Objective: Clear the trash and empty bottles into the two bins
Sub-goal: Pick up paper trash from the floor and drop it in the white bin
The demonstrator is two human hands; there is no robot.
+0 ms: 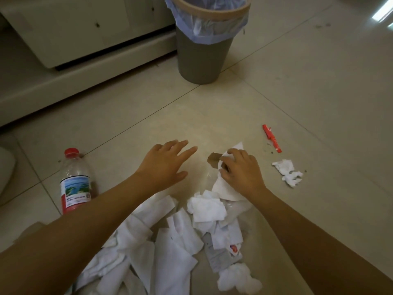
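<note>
Both forearms reach up from the bottom of the frame over the floor [297, 92]. Left hand [163, 165] hovers flat, fingers spread. Right hand [240, 169] pinches a tissue [226, 188] at centre. The bottle [74, 182] stands lower left, cap up; the bin [202, 50] is top centre.

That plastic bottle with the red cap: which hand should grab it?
Probably the left hand: open, empty, on the bottle's side. The right hand already grips a white tissue.
</note>
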